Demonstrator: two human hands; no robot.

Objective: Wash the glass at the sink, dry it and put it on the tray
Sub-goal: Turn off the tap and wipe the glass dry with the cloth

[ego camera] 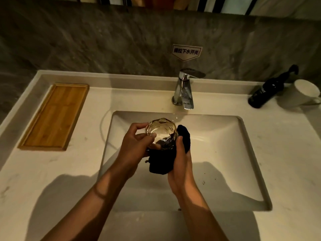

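Observation:
A clear faceted glass (160, 130) is held over the white sink basin (225, 136), its mouth facing up toward me. My left hand (134, 147) grips its left rim and side. My right hand (180, 168) holds a dark blue cloth (162, 162) wrapped under and around the right side of the glass. The wooden tray (53, 117) lies bare on the counter to the left of the basin.
A chrome tap (185, 89) stands behind the basin, with no water running that I can see. A dark pump bottle (268, 91) and a white mug (303, 94) stand at the back right. The grey stone wall carries a label (187, 52).

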